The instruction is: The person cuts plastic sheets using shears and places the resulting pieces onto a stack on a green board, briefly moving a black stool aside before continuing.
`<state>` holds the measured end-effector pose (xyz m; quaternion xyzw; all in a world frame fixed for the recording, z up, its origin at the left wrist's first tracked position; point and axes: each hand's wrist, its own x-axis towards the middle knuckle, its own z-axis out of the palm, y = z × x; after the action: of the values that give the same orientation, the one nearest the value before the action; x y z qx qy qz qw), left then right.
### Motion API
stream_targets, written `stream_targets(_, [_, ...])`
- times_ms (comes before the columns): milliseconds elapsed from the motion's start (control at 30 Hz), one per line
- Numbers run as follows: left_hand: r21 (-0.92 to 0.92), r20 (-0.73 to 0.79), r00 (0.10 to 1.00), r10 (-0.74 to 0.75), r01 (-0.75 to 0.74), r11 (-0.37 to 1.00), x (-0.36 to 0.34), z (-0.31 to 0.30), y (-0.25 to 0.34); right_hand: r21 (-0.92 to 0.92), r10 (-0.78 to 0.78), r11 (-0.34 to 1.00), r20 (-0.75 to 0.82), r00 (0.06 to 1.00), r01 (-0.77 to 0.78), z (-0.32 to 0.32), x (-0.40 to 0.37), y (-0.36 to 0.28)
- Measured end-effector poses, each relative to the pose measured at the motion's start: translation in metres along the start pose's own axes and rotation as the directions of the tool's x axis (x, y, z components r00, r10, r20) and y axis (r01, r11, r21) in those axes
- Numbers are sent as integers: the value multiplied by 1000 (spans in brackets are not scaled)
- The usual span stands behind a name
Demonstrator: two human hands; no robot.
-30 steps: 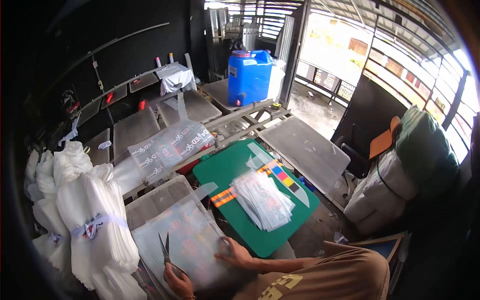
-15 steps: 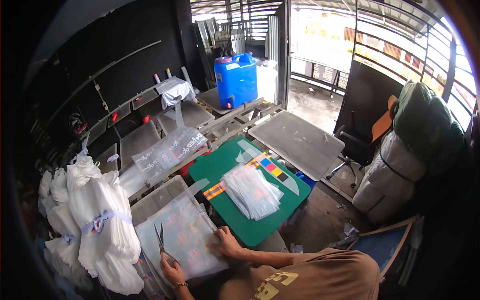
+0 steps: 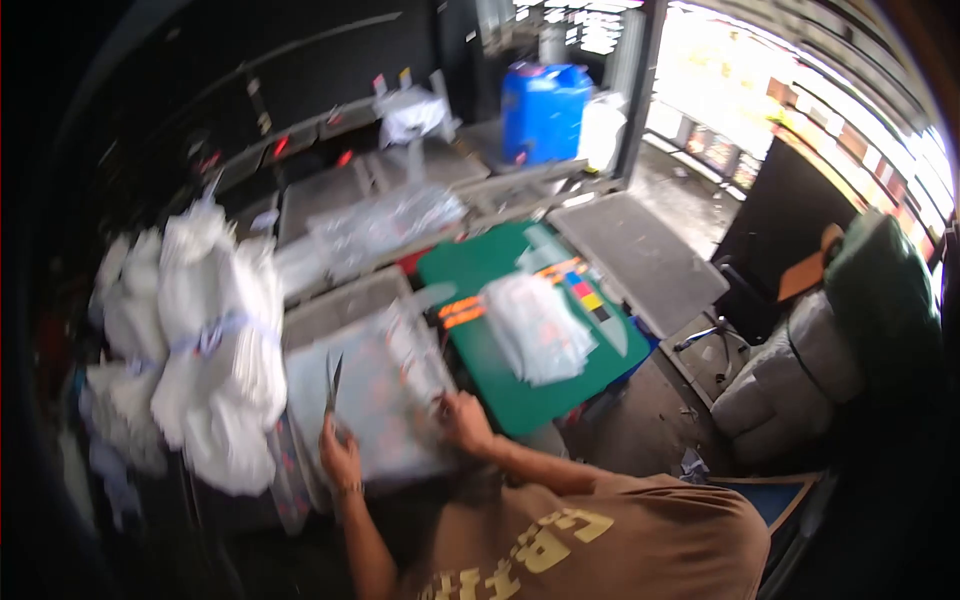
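Observation:
My left hand is closed around the handles of a pair of scissors, blades pointing away from me. Under the scissors lies a stack of printed clear plastic sheets on a grey tabletop. At the stack's right side, my right hand has its fingers closed on the edge of a plastic sheet, which is curled up along that side. Motion blur softens the fingertips. Beside the right hand, a green board carries a pile of smaller plastic pieces.
Bundled white bags stand at the left. Behind the stack lies more printed plastic. A blue jug stands at the back, and another grey tabletop is right of the board. Large sacks fill the right side.
The view has shifted, so the scene sits further right and the board higher. My right hand, flatter on the stack before, now grips a sheet edge that has curled up. The scissors stay in my left hand.

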<state>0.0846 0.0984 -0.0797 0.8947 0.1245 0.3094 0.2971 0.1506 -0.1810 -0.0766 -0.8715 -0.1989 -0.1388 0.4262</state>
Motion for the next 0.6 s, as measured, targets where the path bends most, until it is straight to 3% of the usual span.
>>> stream_targets(67, [54,-24,1000,-2,4,999,-1,-3,4,319,188,924,93,978,-208,-5,4,-6])
stream_targets(167, [94,-126,982,141,-129,987,3,-7,4,386,254,888,45,966,-251,-14,21,-5])
stream_targets(200, [110,-122,985,120,-107,988,1,-9,2,435,275,858,58,960,-273,-16,25,3])
stream_targets(267, [37,-225,957,182,-178,983,1,-14,-1,386,174,906,31,984,-172,-28,42,11])
stream_targets(333, [16,-188,970,154,-154,988,-7,-25,8,324,141,933,69,988,-156,-49,60,14])
stream_targets(433, [-94,-65,996,53,-59,994,-22,-34,28,266,3,959,333,943,-97,-64,92,54])
stream_targets(533, [-137,-37,991,125,-129,982,-31,-31,34,217,-65,976,445,893,-37,-72,131,68])
stream_targets(600, [-110,-7,987,158,-158,981,-32,-26,39,169,8,982,431,902,-89,-68,153,73])
